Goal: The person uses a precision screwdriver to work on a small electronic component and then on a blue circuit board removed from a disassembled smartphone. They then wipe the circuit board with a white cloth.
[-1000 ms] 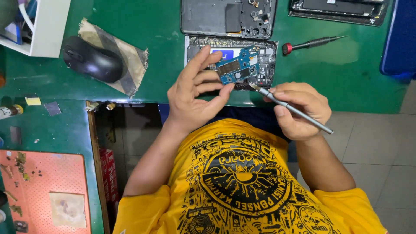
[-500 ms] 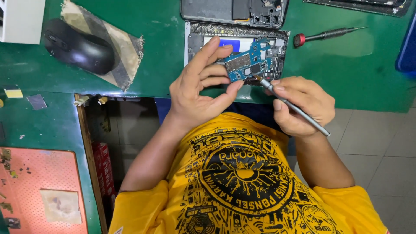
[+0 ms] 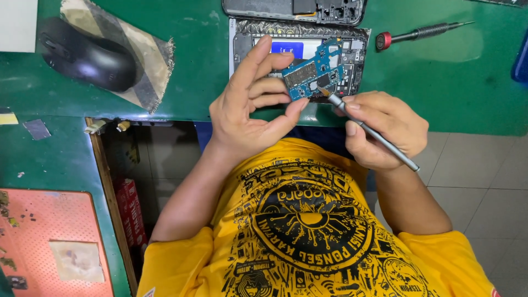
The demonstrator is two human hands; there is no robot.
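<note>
Circuit board (image 3: pixel 312 74) in left hand (image 3: pixel 250 107)

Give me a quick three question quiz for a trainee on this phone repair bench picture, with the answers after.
1. True or false: the left hand holds the blue circuit board.
2. Which tool does the right hand hold? A) red-capped screwdriver B) thin grey metal tool C) black computer mouse
3. Fill in: the tool's tip meets the board's lower ____ edge.

Key: 1 true; 2 B; 3 right.
</note>
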